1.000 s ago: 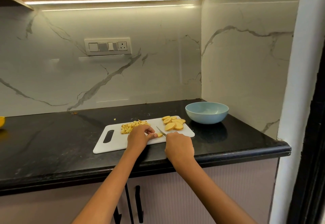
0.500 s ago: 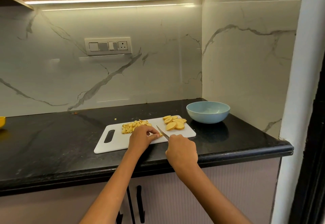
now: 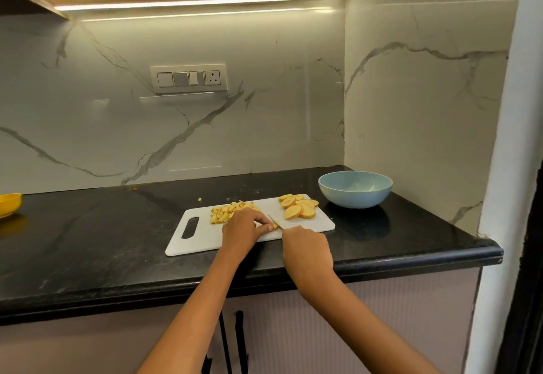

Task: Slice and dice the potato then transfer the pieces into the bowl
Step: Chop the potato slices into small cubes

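A white cutting board lies on the black counter. Diced potato pieces are heaped at its back left, and several round potato slices lie at its back right. My left hand pinches a small potato piece against the board. My right hand grips a knife, whose blade points up-left and meets that piece. The handle is hidden in my fist. An empty light blue bowl stands right of the board.
The black counter runs left, with a yellow dish at its far left edge. Marble walls close the back and the right side behind the bowl. A small potato scrap lies behind the board. Cabinet handles hang below the counter's front edge.
Both hands stay at the same spot on the board. The knife blade has shifted slightly against the small piece under my left fingers. The piles and the bowl are unmoved.
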`<state>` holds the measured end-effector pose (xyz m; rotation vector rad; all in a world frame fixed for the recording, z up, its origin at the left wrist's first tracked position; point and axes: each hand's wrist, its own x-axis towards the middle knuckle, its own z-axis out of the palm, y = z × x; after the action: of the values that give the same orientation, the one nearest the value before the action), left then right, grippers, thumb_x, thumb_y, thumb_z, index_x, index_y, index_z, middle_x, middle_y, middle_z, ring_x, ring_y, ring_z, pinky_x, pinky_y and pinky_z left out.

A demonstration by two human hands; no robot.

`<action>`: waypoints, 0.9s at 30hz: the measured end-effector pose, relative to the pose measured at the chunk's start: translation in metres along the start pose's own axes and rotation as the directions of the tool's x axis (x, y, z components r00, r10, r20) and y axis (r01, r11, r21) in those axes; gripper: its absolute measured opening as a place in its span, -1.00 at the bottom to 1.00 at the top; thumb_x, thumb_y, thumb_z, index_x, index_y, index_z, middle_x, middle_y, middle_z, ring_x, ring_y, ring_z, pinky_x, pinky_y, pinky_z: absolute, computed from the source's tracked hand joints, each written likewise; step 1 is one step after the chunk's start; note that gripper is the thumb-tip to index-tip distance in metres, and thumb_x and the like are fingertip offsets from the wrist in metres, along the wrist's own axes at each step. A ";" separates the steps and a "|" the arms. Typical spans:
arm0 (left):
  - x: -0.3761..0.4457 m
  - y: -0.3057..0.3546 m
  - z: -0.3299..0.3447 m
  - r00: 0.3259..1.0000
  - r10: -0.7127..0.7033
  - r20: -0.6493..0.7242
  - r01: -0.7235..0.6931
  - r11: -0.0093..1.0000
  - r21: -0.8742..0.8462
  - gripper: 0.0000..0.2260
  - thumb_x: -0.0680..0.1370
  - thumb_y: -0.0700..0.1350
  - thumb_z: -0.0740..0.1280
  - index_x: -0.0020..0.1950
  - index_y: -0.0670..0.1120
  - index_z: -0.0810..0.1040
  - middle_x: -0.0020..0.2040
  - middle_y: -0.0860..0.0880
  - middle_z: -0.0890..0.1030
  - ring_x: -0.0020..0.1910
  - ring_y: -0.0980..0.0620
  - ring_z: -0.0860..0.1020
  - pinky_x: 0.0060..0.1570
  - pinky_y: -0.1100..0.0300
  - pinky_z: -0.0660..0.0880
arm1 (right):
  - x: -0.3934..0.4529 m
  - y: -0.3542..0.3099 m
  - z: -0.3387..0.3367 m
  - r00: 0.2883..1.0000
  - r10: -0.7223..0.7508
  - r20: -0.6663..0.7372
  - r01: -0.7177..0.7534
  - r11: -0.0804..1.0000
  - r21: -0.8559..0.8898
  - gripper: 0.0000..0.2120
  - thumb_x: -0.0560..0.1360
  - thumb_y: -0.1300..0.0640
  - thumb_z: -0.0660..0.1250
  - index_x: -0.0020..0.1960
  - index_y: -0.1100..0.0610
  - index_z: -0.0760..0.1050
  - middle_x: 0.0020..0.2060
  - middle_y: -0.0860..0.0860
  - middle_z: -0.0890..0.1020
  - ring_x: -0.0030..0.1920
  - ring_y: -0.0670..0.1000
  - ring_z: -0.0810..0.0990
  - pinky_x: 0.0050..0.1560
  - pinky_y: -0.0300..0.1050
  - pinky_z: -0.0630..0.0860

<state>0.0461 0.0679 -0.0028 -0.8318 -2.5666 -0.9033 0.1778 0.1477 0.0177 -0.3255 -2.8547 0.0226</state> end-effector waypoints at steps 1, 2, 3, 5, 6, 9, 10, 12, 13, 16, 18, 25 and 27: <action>0.000 -0.002 0.001 1.000 -0.002 -0.010 0.002 1.000 -0.011 -0.91 0.48 -0.04 0.40 -0.08 0.00 0.68 -0.04 0.08 0.66 -0.13 0.18 0.48 -0.12 0.19 0.42 | -0.004 0.002 0.000 1.000 -0.009 -0.006 0.009 1.000 -0.013 -0.77 0.60 0.24 0.14 0.24 0.20 0.42 0.11 0.11 0.55 0.06 0.06 0.57 -0.01 -0.13 0.48; 0.000 -0.003 0.002 1.000 -0.007 -0.012 0.007 1.000 -0.018 -0.90 0.48 -0.03 0.40 -0.07 0.00 0.68 -0.03 0.08 0.66 -0.11 0.17 0.49 -0.11 0.19 0.42 | -0.006 0.003 0.000 1.000 -0.012 -0.013 0.012 1.000 -0.018 -0.76 0.60 0.24 0.14 0.24 0.20 0.42 0.11 0.11 0.55 0.06 0.07 0.57 0.01 -0.12 0.49; 0.000 -0.002 0.003 1.000 -0.012 -0.008 0.012 1.000 -0.024 -0.90 0.48 -0.03 0.40 -0.07 0.00 0.68 -0.03 0.08 0.66 -0.09 0.16 0.50 -0.13 0.19 0.41 | -0.006 0.005 0.000 1.000 -0.006 -0.019 0.006 1.000 -0.014 -0.76 0.61 0.24 0.14 0.24 0.20 0.42 0.10 0.11 0.55 0.06 0.07 0.57 0.02 -0.11 0.50; -0.001 -0.003 0.004 1.000 -0.010 -0.005 0.010 0.999 -0.033 -0.89 0.48 -0.04 0.40 -0.05 -0.01 0.68 -0.02 0.07 0.66 -0.05 0.13 0.53 -0.13 0.20 0.40 | 0.000 0.007 -0.001 1.000 0.022 -0.022 -0.022 1.000 0.018 -0.76 0.61 0.22 0.14 0.24 0.21 0.43 0.10 0.11 0.55 0.05 0.07 0.58 0.04 -0.11 0.50; -0.002 -0.003 0.004 1.000 -0.005 -0.011 0.005 0.999 -0.037 -0.89 0.48 -0.06 0.40 -0.03 -0.01 0.68 -0.01 0.06 0.66 -0.03 0.12 0.54 -0.11 0.20 0.41 | 0.004 0.008 -0.001 0.999 0.043 -0.020 -0.042 0.998 0.047 -0.76 0.61 0.21 0.15 0.24 0.20 0.44 0.10 0.11 0.56 0.05 0.06 0.58 0.04 -0.12 0.50; -0.003 -0.004 0.003 0.995 -0.041 -0.088 0.032 0.994 -0.102 -0.82 0.50 -0.16 0.38 0.08 -0.05 0.65 0.04 0.01 0.66 0.04 0.08 0.57 -0.01 0.23 0.44 | 0.010 0.013 -0.001 0.995 0.098 -0.001 -0.097 0.984 0.149 -0.79 0.59 0.18 0.18 0.19 0.18 0.46 0.05 0.08 0.57 0.02 0.03 0.58 -0.03 -0.17 0.47; -0.004 -0.005 0.003 0.990 -0.068 -0.124 0.055 0.992 -0.110 -0.81 0.51 -0.19 0.36 0.10 -0.07 0.64 0.06 -0.02 0.65 0.07 0.06 0.57 0.02 0.21 0.44 | 0.009 0.015 0.000 0.994 0.109 0.008 -0.109 0.979 0.171 -0.79 0.59 0.17 0.19 0.19 0.18 0.47 0.04 0.07 0.57 0.01 0.02 0.58 -0.05 -0.18 0.45; -0.003 -0.006 0.003 0.980 -0.105 -0.167 0.091 0.992 -0.087 -0.82 0.52 -0.20 0.34 0.10 -0.08 0.64 0.09 -0.03 0.64 0.11 0.02 0.56 0.05 0.16 0.44 | 0.006 0.017 0.001 0.995 0.101 0.021 -0.104 0.976 0.192 -0.78 0.59 0.15 0.20 0.20 0.17 0.45 0.04 0.08 0.57 0.00 0.02 0.58 -0.06 -0.18 0.44; -0.003 -0.006 0.004 0.980 -0.108 -0.170 0.097 0.992 -0.075 -0.83 0.52 -0.18 0.35 0.08 -0.08 0.65 0.08 -0.04 0.64 0.10 0.01 0.55 0.03 0.15 0.45 | 0.005 0.017 0.002 0.996 0.087 0.021 -0.089 0.976 0.197 -0.77 0.59 0.14 0.20 0.22 0.17 0.44 0.04 0.08 0.57 0.00 0.02 0.58 -0.05 -0.17 0.45; -0.004 -0.003 0.003 0.983 -0.103 -0.151 0.095 0.994 -0.060 -0.86 0.49 -0.13 0.40 0.03 -0.07 0.66 0.02 -0.03 0.66 0.02 0.04 0.57 -0.06 0.18 0.44 | 0.003 0.016 0.002 0.998 0.057 0.021 -0.060 0.979 0.194 -0.75 0.59 0.13 0.20 0.24 0.17 0.43 0.04 0.09 0.57 -0.01 0.03 0.57 -0.03 -0.14 0.46; -0.005 -0.002 0.002 0.985 -0.100 -0.140 0.094 0.994 -0.047 -0.86 0.47 -0.10 0.42 0.01 -0.06 0.67 -0.02 -0.01 0.66 -0.01 0.07 0.57 -0.11 0.21 0.41 | 0.005 0.017 0.002 0.998 0.056 0.024 -0.060 0.979 0.194 -0.74 0.59 0.12 0.19 0.24 0.17 0.43 0.05 0.09 0.57 0.00 0.03 0.57 0.00 -0.13 0.47; -0.006 0.001 0.001 0.990 -0.072 -0.120 0.076 0.997 0.027 -0.91 0.47 -0.06 0.41 -0.06 -0.02 0.67 -0.04 0.03 0.66 -0.02 0.09 0.55 -0.12 0.21 0.38 | 0.005 0.018 0.002 0.999 0.026 0.022 -0.029 0.984 0.177 -0.74 0.59 0.12 0.21 0.24 0.17 0.43 0.05 0.09 0.56 -0.01 0.03 0.57 -0.03 -0.14 0.46; -0.005 0.001 0.002 0.991 -0.064 -0.118 0.069 0.997 0.042 -0.90 0.48 -0.06 0.40 -0.05 -0.02 0.67 -0.03 0.03 0.66 -0.01 0.09 0.55 -0.12 0.22 0.37 | 0.007 0.019 0.003 0.999 0.020 0.028 -0.024 0.984 0.179 -0.74 0.59 0.11 0.21 0.25 0.16 0.43 0.05 0.09 0.57 -0.01 0.03 0.57 -0.02 -0.14 0.47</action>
<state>0.0505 0.0676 -0.0055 -0.6638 -2.5163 -0.8816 0.1749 0.1676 0.0159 -0.3212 -2.8473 0.2888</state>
